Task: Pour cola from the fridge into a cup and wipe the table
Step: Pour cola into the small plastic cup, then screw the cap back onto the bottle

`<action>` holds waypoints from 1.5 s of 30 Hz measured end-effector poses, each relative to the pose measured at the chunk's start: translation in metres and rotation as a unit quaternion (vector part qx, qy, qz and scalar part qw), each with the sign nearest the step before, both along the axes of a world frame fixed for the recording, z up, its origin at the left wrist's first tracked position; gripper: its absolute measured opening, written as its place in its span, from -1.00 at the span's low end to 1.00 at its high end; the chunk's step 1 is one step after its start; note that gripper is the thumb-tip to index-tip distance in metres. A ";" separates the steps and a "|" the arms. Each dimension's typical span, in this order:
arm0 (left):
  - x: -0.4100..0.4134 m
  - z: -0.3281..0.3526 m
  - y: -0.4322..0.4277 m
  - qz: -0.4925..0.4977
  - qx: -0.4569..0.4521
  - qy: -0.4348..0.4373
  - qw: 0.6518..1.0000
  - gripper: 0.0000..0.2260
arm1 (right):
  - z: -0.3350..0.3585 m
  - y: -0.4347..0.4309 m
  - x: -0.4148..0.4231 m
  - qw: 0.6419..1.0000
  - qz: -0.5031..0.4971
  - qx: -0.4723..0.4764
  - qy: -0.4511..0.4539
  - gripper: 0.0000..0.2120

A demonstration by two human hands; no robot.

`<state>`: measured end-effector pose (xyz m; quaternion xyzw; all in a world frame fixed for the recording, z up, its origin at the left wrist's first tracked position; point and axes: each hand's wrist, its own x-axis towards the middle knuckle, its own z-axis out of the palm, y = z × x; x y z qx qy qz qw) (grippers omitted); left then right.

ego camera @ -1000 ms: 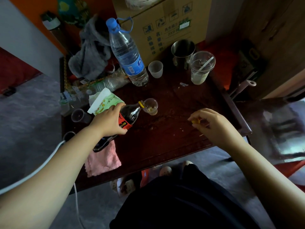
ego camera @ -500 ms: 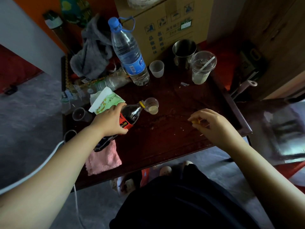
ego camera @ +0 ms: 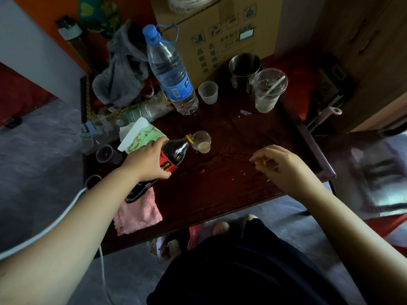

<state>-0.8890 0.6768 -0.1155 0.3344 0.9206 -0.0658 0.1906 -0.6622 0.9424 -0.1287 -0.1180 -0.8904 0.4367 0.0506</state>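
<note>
The left hand (ego camera: 146,160) is wrapped around the cola bottle (ego camera: 172,155), which is tipped nearly flat with its neck pointing to 2 o'clock and its mouth at the rim of the small clear cup (ego camera: 202,142). The cup stands on the table (ego camera: 220,190) just off the bottle's mouth and holds a little pale, foamy liquid. The bottle's base hangs over a pink cloth (ego camera: 137,213) lying at 6 o'clock from that hand, near the table's front edge. At 3 o'clock from the cup, well apart from it, the right hand (ego camera: 284,167) pinches a yellow cap (ego camera: 259,161) between its fingertips.

The table is dark reddish wood, flecked with crumbs and spots between the hands. At 12 o'clock from the left hand lies a green tissue pack (ego camera: 141,137); beyond it stand a grey cloth heap (ego camera: 123,71), a tall water bottle (ego camera: 170,71), a white cup (ego camera: 208,92), a steel mug (ego camera: 243,68) and a plastic cup with a spoon (ego camera: 267,91), backed by a cardboard box (ego camera: 220,29). The floor is grey.

Both forearms reach forward from the lower corners; the left wrist is rolled to tilt the bottle, and the right hand is curled above the table.
</note>
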 end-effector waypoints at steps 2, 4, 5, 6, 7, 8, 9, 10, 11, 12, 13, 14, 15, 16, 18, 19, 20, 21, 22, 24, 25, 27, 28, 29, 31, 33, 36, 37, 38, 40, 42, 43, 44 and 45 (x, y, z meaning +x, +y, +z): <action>-0.001 0.000 0.000 0.001 -0.001 -0.001 1.000 -0.14 | 0.000 0.000 0.000 1.000 0.001 0.002 -0.002 -0.80; 0.000 0.000 0.001 0.000 -0.001 -0.001 1.000 -0.14 | 0.001 0.000 -0.001 1.000 -0.001 0.003 -0.007 -0.80; 0.000 0.000 0.001 0.000 -0.001 -0.002 1.000 -0.14 | 0.001 0.000 -0.001 1.000 -0.002 0.004 -0.008 -0.81; -0.001 0.000 0.001 0.000 -0.001 -0.004 1.000 -0.14 | 0.001 0.000 -0.001 1.000 -0.003 0.005 -0.009 -0.81; -0.001 -0.001 0.001 -0.001 -0.002 -0.006 1.000 -0.14 | 0.001 -0.001 -0.001 1.000 -0.003 0.006 -0.010 -0.81; -0.001 -0.001 0.001 0.000 -0.002 -0.008 1.000 -0.14 | 0.000 -0.001 -0.001 1.000 -0.003 0.004 -0.010 -0.81; -0.001 -0.001 0.002 0.000 0.000 -0.009 1.000 -0.14 | 0.000 0.000 -0.001 1.000 -0.002 0.003 -0.010 -0.80; -0.001 -0.001 0.002 0.001 0.003 -0.009 1.000 -0.14 | 0.000 0.000 -0.001 1.000 -0.002 0.002 -0.012 -0.81; 0.000 -0.002 0.002 0.003 0.007 -0.009 1.000 -0.15 | 0.000 0.000 -0.001 1.000 -0.001 0.002 -0.012 -0.81; 0.000 -0.002 0.002 0.005 0.013 -0.007 1.000 -0.15 | 0.000 -0.001 -0.001 1.000 -0.001 0.002 -0.013 -0.81; 0.001 -0.003 0.003 0.008 0.020 -0.005 1.000 -0.15 | 0.000 -0.001 -0.001 1.000 0.000 0.002 -0.013 -0.81; 0.001 -0.003 0.003 0.013 0.029 -0.003 0.999 -0.15 | 0.000 -0.001 -0.002 1.000 0.000 0.001 -0.012 -0.81; 0.002 -0.003 0.003 0.020 0.041 -0.002 0.999 -0.16 | 0.001 -0.002 -0.002 1.000 0.001 0.001 -0.012 -0.81; 0.003 -0.003 0.004 0.027 0.056 -0.003 0.998 -0.16 | 0.001 -0.002 -0.003 1.000 0.002 0.000 -0.011 -0.81; 0.005 -0.004 0.006 0.037 0.085 -0.005 0.996 -0.17 | 0.001 -0.004 -0.004 1.000 0.004 0.002 -0.009 -0.81; 0.006 -0.004 0.007 0.041 0.100 -0.006 0.994 -0.18 | 0.002 -0.004 -0.005 1.000 0.005 0.004 -0.009 -0.81; 0.008 -0.005 0.008 0.046 0.113 -0.007 0.992 -0.19 | 0.002 -0.005 -0.006 1.000 0.007 0.006 -0.009 -0.81; 0.009 -0.005 0.010 0.054 0.127 -0.006 0.990 -0.19 | 0.002 -0.006 -0.006 1.000 0.009 0.007 -0.007 -0.81; 0.011 -0.005 0.011 0.064 0.140 -0.006 0.988 -0.19 | 0.003 -0.007 -0.007 1.000 0.012 0.008 -0.004 -0.81; 0.015 -0.006 0.012 0.084 0.166 -0.005 0.982 -0.19 | 0.005 -0.008 -0.009 1.000 0.018 0.009 0.000 -0.81; 0.017 -0.007 0.012 0.091 0.182 -0.003 0.979 -0.18 | 0.007 -0.008 -0.010 1.000 0.021 0.011 0.000 -0.81; 0.023 -0.008 0.013 0.102 0.216 0.003 0.971 -0.17 | 0.010 -0.009 -0.014 1.000 0.025 0.015 0.003 -0.83; 0.026 -0.008 0.013 0.108 0.229 0.005 0.967 -0.17 | 0.012 -0.009 -0.016 0.999 0.027 0.017 0.006 -0.83; 0.030 -0.008 0.013 0.114 0.241 0.006 0.964 -0.17 | 0.014 -0.010 -0.020 0.999 0.031 0.021 0.008 -0.84; 0.037 -0.009 0.013 0.124 0.264 0.004 0.956 -0.17 | 0.021 -0.012 -0.028 0.998 0.045 0.031 0.011 -0.84; 0.045 -0.009 0.013 0.124 0.294 0.003 0.948 -0.17 | 0.031 -0.014 -0.039 0.997 0.062 0.039 0.020 -0.84; 0.057 -0.007 0.014 0.128 0.324 0.003 0.937 -0.17 | 0.050 -0.018 -0.059 0.995 0.074 0.045 0.049 -0.83; 0.061 -0.006 0.014 0.132 0.331 0.000 0.934 -0.16 | 0.056 -0.020 -0.065 0.994 0.074 0.049 0.059 -0.82; 0.065 -0.006 0.015 0.137 0.339 -0.002 0.931 -0.15 | 0.062 -0.022 -0.072 0.994 0.072 0.050 0.069 -0.81; 0.074 -0.006 0.016 0.148 0.358 -0.001 0.922 -0.14 | 0.072 -0.027 -0.083 0.994 0.064 0.035 0.086 -0.76; 0.082 -0.006 0.017 0.162 0.376 -0.002 0.912 -0.12 | 0.080 -0.033 -0.092 0.993 0.069 0.011 0.097 -0.70; 0.086 -0.006 0.018 0.164 0.385 -0.001 0.908 -0.12 | 0.083 -0.036 -0.096 0.992 0.078 0.006 0.100 -0.68; 0.090 -0.007 0.019 0.164 0.397 0.003 0.903 -0.12 | 0.085 -0.038 -0.100 0.991 0.090 0.005 0.103 -0.67; 0.094 -0.007 0.019 0.162 0.408 0.011 0.899 -0.12 | 0.086 -0.040 -0.103 0.989 0.103 0.009 0.103 -0.67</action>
